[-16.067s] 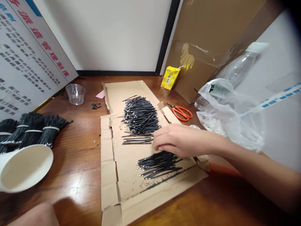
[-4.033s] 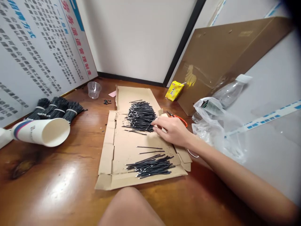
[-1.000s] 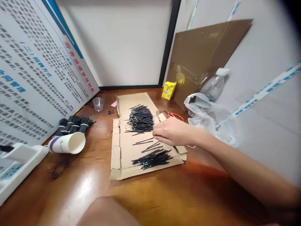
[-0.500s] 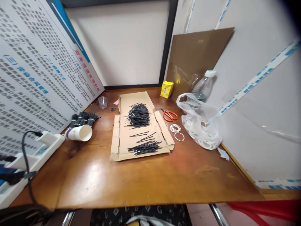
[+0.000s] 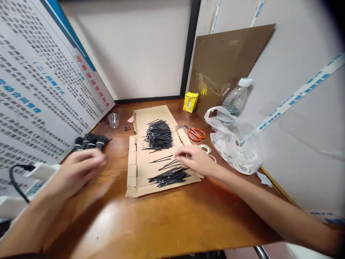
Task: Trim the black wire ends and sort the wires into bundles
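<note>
My left hand (image 5: pixel 83 169) is over the left side of the table, in front of the banded black bundles (image 5: pixel 91 140). Motion smears its fingers. My right hand (image 5: pixel 195 158) hangs over the right edge of the flattened cardboard (image 5: pixel 132 162), fingers curled and pinched together; whether anything is between them is hidden. Just left of its fingertips lie a few loose thin black sticks (image 5: pixel 161 159), like short wires. Below them is a smaller pile of black sticks (image 5: pixel 169 177), and farther back a larger heap (image 5: pixel 159 135), some with shiny tips.
Red-handled scissors (image 5: pixel 196 133) and white rubber bands (image 5: pixel 205 148) lie right of the cardboard. Beyond are a plastic bag (image 5: pixel 234 144), a bottle (image 5: pixel 238 95) and a yellow box (image 5: pixel 190 102). A clear cup (image 5: pixel 114 120) stands at back left; a power strip (image 5: pixel 45 172) is at left.
Both my hands have come into view over the table. The paper cup at left is now hidden behind my left hand. The view has shifted slightly.
</note>
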Action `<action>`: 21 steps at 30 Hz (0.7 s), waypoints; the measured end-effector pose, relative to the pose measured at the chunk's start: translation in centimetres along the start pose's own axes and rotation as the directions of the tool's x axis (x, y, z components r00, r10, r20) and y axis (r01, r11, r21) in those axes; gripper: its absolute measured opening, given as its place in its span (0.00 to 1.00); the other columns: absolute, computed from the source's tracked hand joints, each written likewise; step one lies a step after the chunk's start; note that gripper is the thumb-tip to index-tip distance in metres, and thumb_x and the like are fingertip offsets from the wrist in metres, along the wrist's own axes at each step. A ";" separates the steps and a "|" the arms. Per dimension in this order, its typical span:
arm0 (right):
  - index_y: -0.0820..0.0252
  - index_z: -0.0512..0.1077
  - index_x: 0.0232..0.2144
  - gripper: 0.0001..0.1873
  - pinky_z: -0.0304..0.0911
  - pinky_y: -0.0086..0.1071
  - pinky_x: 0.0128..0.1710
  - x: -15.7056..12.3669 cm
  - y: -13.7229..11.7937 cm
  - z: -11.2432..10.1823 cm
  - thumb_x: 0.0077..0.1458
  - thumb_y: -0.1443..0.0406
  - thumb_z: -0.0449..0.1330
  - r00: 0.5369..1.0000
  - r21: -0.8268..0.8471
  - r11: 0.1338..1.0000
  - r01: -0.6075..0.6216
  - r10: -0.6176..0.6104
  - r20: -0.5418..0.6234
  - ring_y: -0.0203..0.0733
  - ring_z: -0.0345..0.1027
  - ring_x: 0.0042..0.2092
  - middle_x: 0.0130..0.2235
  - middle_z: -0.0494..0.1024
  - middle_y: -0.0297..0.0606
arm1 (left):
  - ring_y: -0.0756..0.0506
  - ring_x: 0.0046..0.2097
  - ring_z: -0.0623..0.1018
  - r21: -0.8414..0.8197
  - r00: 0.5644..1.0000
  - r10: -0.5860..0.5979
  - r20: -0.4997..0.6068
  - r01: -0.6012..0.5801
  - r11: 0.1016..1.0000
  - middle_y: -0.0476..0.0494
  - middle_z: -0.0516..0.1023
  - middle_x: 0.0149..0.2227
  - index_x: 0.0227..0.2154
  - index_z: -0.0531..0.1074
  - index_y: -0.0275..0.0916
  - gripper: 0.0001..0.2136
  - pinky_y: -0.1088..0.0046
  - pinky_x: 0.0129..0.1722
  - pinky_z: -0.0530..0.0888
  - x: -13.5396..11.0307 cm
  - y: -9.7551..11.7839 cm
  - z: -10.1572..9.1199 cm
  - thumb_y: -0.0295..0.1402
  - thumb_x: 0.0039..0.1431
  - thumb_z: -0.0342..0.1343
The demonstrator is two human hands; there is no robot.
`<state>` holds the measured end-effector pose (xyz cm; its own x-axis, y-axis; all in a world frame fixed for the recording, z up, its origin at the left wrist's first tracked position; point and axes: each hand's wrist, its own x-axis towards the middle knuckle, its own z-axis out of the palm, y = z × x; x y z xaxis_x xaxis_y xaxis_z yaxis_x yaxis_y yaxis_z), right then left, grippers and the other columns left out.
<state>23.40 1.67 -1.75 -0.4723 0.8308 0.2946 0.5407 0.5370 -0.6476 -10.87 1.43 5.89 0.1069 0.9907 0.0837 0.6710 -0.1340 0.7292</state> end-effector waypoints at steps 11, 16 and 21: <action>0.61 0.75 0.39 0.10 0.58 0.32 0.39 4.9 4.6 2.8 0.62 0.68 0.53 0.999 -0.371 0.927 0.049 -0.054 -0.002 0.40 0.68 0.40 0.40 0.77 0.41 | 0.44 0.32 0.73 0.168 0.954 0.240 -0.178 -0.211 0.963 0.44 0.76 0.28 0.27 0.73 0.38 0.06 0.68 0.35 0.68 10.0 1.4 13.5 0.28 0.55 0.51; 0.61 0.73 0.35 0.11 0.53 0.31 0.34 5.4 4.1 3.2 0.64 0.66 0.51 0.997 -0.462 0.884 0.066 -0.041 0.065 0.39 0.67 0.38 0.38 0.76 0.39 | 0.47 0.31 0.72 0.164 0.901 0.278 -0.333 -0.235 0.958 0.45 0.75 0.28 0.33 0.70 0.35 0.08 0.71 0.34 0.68 11.7 2.5 15.4 0.29 0.60 0.46; 0.61 0.69 0.36 0.07 0.47 0.33 0.30 5.7 4.1 3.4 0.62 0.68 0.51 0.996 -0.510 0.859 0.040 0.005 0.087 0.38 0.64 0.34 0.36 0.76 0.38 | 0.49 0.29 0.71 0.221 0.881 0.466 -0.079 -0.441 0.870 0.49 0.73 0.27 0.32 0.71 0.36 0.04 0.73 0.33 0.67 7.7 0.2 14.8 0.29 0.57 0.51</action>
<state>20.57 8.12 -5.11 -0.5285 0.8175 0.2288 0.8007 0.5696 -0.1858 0.92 8.66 -3.38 0.3489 0.8122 0.4676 0.6991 -0.5579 0.4473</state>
